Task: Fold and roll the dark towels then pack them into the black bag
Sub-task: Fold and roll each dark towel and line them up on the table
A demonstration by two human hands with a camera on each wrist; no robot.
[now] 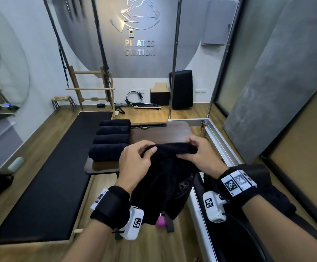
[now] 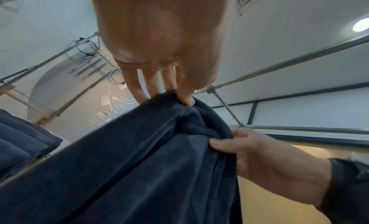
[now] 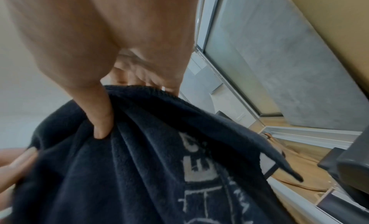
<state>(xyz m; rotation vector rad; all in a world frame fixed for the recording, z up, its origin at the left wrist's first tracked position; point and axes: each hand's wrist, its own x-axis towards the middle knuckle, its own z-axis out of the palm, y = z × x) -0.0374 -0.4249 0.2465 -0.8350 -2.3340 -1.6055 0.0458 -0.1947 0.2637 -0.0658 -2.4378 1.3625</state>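
A dark towel (image 1: 165,178) with a pale printed logo hangs in the air above the near edge of a small wooden table (image 1: 159,132). My left hand (image 1: 137,159) pinches its top edge on the left. My right hand (image 1: 197,154) pinches the same edge on the right. The cloth bunches between them and drapes down toward me. The left wrist view shows the towel (image 2: 139,156) gripped by my left hand (image 2: 173,95). The right wrist view shows the logo side of the towel (image 3: 159,164) under my right hand's (image 3: 103,117) thumb. Several rolled dark towels (image 1: 110,140) lie stacked on the table's left side. No bag is clearly visible.
A long black padded mat (image 1: 46,176) runs along the floor on the left. A metal frame rail (image 1: 220,144) lies right of the table. A pink object (image 1: 161,221) sits on the floor below the hanging towel. Pilates equipment stands at the back wall.
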